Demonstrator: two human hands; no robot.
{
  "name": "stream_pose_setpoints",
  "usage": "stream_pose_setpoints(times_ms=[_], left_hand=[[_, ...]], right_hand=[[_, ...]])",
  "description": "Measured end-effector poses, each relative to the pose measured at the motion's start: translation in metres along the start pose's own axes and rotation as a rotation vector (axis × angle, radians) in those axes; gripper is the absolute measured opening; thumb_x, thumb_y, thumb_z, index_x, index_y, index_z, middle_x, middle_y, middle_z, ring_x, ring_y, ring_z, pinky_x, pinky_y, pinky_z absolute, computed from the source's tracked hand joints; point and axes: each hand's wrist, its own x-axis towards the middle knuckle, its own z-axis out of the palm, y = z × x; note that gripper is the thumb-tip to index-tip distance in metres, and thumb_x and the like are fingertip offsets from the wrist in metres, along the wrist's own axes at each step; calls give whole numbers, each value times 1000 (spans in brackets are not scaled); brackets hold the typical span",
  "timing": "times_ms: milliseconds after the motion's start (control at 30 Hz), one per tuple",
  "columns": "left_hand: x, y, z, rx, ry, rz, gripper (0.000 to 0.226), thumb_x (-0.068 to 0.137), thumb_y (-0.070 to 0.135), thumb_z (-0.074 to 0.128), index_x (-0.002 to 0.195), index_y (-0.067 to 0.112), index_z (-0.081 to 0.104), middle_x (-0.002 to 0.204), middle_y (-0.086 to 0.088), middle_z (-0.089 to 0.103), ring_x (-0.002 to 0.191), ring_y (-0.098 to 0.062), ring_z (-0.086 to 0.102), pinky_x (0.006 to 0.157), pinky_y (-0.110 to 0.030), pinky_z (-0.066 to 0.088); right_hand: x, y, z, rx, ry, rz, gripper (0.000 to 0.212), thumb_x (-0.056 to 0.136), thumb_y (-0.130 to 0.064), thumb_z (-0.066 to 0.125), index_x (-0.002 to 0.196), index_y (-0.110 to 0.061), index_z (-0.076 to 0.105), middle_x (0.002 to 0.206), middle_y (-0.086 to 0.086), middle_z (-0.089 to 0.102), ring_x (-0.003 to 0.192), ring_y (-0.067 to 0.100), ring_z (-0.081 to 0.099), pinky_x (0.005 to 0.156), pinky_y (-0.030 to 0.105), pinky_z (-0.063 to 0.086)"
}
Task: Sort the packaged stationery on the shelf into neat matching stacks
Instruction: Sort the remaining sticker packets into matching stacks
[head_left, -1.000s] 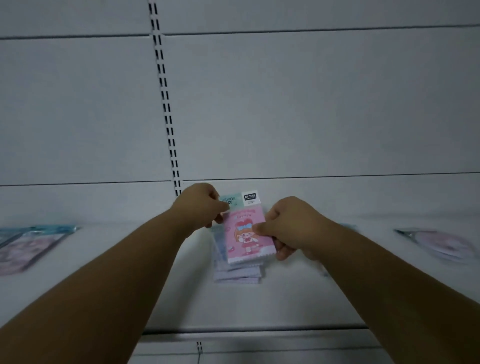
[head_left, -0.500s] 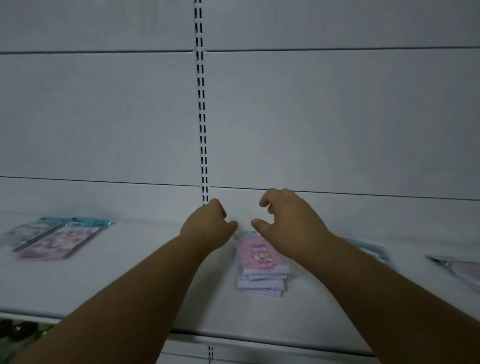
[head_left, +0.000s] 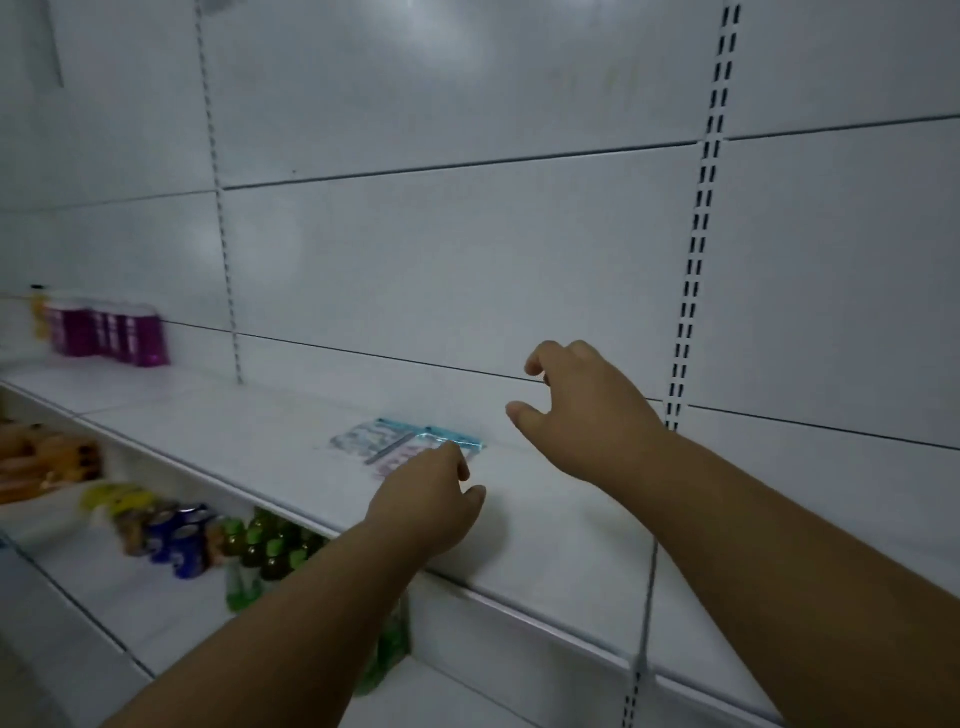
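Two flat stationery packs with blue header strips (head_left: 395, 439) lie side by side on the white shelf (head_left: 545, 525), partly overlapping. My left hand (head_left: 431, 499) hovers just in front of them, fingers curled down, covering the near edge of the right pack. My right hand (head_left: 582, 410) is raised above the shelf to the right of the packs, fingers apart and bent, holding nothing. The pink notebook stack is out of view.
Purple packages (head_left: 111, 335) stand at the far left of the shelf. On the lower shelf sit green bottles (head_left: 265, 545), blue cans (head_left: 176, 540) and orange goods (head_left: 47, 462). Slotted uprights (head_left: 696, 249) run up the white back wall.
The view has swung left. Both hands let go of the pink notebook, left its stack and now reach toward the blue-topped packs; the stack is out of sight.
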Motion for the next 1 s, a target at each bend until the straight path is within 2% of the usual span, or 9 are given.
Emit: stream_pose_setpoints(times_ms=[167,300,367,533,600,700,833,933,1000], left_hand=[[35,-96,-24,13,18,34,27,83,47,59,101,26,58,104,2,66,81,-12,54,68,-27,42],[72,-148,-30,61,-13,48,34,83,46,57,107,22,59,110,-2,64,92,-20,60,77,-31,50],[92,-163,-26,112,-34,37,37,84,46,55,110,21,56,112,-3,64,97,-24,59,82,-36,52],[138,-181,-4,304,-121,-39,49,81,60,47,110,21,51,112,-3,64,99,-24,57,78,-36,43],[151,-182,4,333,-198,-107,57,73,66,50,111,23,51,110,0,65,99,-23,57,75,-35,40],[164,-179,7,314,-236,-192,62,63,62,62,112,26,48,106,2,65,96,-22,56,75,-36,42],[170,-177,-1,143,-242,-265,71,63,54,74,115,21,39,115,-6,53,104,-26,58,86,-40,50],[173,-184,-16,-123,-141,-278,48,80,27,67,118,10,42,121,-14,48,104,-32,58,84,-39,50],[173,-195,-30,-326,-48,-271,34,84,17,57,115,4,54,117,-17,56,100,-34,60,79,-38,51]], right_hand=[[44,-62,64,-27,-3,58,41,83,-45,60,117,-24,52,115,5,52,95,23,57,74,34,47],[70,-92,107,-45,-24,119,40,83,-45,60,116,-24,52,112,4,52,85,20,54,69,30,42],[80,-96,122,-62,-33,137,40,83,-45,60,115,-24,52,110,4,52,82,19,52,68,29,40],[101,-91,147,-127,-44,159,39,84,-46,59,115,-23,53,110,4,53,89,22,57,70,32,43],[107,-85,156,-128,-67,169,39,83,-46,59,115,-24,53,111,3,53,91,22,57,72,33,45],[120,-78,166,-137,-93,167,40,84,-47,59,116,-24,53,112,4,53,90,22,56,72,32,44],[136,-82,176,-137,-84,168,40,85,-46,59,116,-22,53,113,5,54,95,24,57,76,35,47],[139,-87,183,-151,-101,177,39,85,-45,60,115,-22,53,112,5,53,94,24,57,77,35,48],[139,-91,186,-162,-91,195,38,84,-45,60,114,-22,53,111,5,54,94,25,58,76,35,48]])
